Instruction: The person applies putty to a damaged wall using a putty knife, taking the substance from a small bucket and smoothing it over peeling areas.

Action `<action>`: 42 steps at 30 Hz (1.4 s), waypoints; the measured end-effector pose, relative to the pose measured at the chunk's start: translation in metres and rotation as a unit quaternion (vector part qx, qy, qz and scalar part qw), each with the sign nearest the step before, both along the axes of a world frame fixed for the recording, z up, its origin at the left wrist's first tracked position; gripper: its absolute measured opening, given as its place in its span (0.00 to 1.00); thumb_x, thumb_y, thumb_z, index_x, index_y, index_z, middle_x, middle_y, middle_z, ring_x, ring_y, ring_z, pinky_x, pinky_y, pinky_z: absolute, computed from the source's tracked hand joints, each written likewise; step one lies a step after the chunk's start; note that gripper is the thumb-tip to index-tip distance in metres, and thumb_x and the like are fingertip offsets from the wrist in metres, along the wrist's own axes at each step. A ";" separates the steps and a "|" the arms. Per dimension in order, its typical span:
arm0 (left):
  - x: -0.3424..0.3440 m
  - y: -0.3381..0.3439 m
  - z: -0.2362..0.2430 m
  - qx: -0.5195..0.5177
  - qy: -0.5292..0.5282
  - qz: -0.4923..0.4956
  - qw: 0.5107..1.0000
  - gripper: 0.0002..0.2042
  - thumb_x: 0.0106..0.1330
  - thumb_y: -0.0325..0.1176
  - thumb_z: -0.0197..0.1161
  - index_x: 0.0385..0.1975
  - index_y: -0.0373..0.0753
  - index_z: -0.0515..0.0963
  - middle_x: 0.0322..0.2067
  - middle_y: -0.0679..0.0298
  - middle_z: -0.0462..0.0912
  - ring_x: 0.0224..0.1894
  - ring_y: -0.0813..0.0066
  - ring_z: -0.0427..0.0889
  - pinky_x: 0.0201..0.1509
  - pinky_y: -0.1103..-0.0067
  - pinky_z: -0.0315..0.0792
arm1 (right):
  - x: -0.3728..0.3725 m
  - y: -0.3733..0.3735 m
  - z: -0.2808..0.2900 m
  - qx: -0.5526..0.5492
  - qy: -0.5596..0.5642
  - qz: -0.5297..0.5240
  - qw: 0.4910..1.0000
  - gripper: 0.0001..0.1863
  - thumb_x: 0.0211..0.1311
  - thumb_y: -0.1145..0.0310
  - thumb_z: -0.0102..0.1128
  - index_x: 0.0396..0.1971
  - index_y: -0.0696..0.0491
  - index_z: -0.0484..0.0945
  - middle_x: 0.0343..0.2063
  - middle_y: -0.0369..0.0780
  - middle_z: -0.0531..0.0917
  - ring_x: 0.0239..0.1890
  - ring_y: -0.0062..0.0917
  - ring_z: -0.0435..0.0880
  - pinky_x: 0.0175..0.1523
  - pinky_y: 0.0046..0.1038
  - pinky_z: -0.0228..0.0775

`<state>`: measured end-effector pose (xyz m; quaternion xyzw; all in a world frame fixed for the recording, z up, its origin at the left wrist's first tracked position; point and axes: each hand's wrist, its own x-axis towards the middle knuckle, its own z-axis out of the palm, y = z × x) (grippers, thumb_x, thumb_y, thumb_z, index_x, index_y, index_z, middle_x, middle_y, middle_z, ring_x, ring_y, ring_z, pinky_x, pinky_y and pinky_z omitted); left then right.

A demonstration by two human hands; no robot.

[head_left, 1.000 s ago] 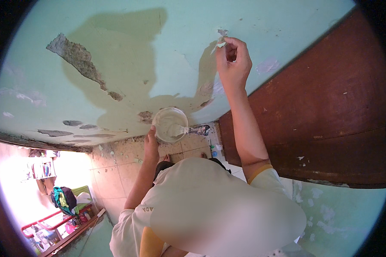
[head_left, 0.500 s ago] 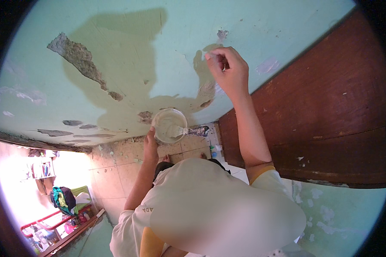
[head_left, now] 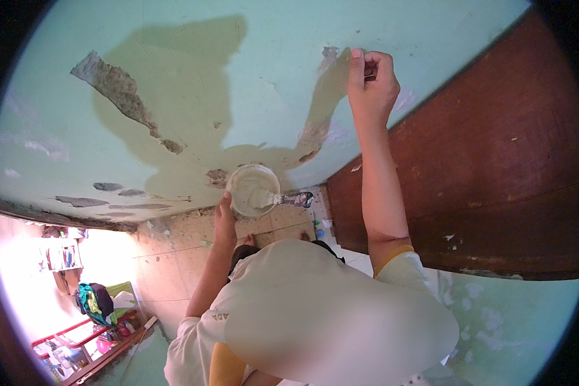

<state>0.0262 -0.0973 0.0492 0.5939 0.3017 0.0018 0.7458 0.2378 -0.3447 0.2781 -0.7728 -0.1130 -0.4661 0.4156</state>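
My left hand (head_left: 225, 219) grips the side of a round white tub (head_left: 238, 179) holding pale paste. A scraper (head_left: 296, 199) with a dark, smeared handle lies across the tub's rim, its blade in the paste. My right hand (head_left: 373, 80) is raised to the pale green wall (head_left: 276, 51), fingers curled and pinched just right of a small chipped patch (head_left: 330, 55); what is between them, if anything, is hidden. A long bare patch of crumbled plaster (head_left: 112, 87) runs diagonally at upper left, with smaller flaked spots lower down.
A brown wooden door or panel (head_left: 469, 161) borders the wall on the right. Below are tiled floor (head_left: 174, 270) with scattered flakes, and my feet. At lower left, a bright opening shows a shelf (head_left: 64, 254), piled clothes (head_left: 96, 299) and a red-framed rack (head_left: 64, 338) with assorted items.
My right hand dropped from the chipped patch, then moved up and rightward along the wall; the white fragment earlier at its fingertips is no longer visible. My left hand and tub stay nearly still.
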 end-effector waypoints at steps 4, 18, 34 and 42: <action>-0.003 0.004 -0.009 -0.037 -0.015 0.002 0.999 0.37 0.68 0.61 0.50 0.63 0.30 0.68 0.56 0.57 0.74 0.56 0.68 0.71 0.55 0.73 0.67 | -0.004 0.004 0.010 -0.106 0.016 -0.031 0.994 0.19 0.55 0.53 0.72 0.29 0.52 0.76 0.23 0.38 0.79 0.24 0.31 0.79 0.31 0.32 0.72; -0.009 0.006 0.005 -0.088 -0.018 0.010 0.996 0.36 0.69 0.60 0.51 0.66 0.36 0.62 0.64 0.57 0.67 0.66 0.63 0.65 0.68 0.68 0.60 | 0.014 -0.010 -0.004 -0.061 -0.050 -0.015 0.997 0.22 0.54 0.49 0.73 0.27 0.53 0.77 0.21 0.34 0.79 0.24 0.22 0.77 0.32 0.26 0.71; -0.013 0.012 0.000 -0.101 -0.026 -0.010 0.994 0.36 0.72 0.60 0.46 0.69 0.37 0.58 0.69 0.57 0.61 0.71 0.64 0.58 0.72 0.67 0.54 | -0.004 -0.025 0.009 -0.015 -0.045 -0.026 0.999 0.09 0.62 0.68 0.64 0.29 0.56 0.74 0.23 0.37 0.78 0.25 0.26 0.75 0.34 0.29 0.68; -0.004 0.017 -0.015 -0.065 -0.043 0.019 0.997 0.36 0.68 0.58 0.53 0.65 0.33 0.65 0.62 0.56 0.69 0.63 0.66 0.69 0.64 0.72 0.64 | -0.002 -0.022 0.011 -0.109 0.066 -0.006 0.992 0.24 0.55 0.45 0.70 0.23 0.53 0.77 0.18 0.37 0.80 0.22 0.31 0.80 0.31 0.31 0.72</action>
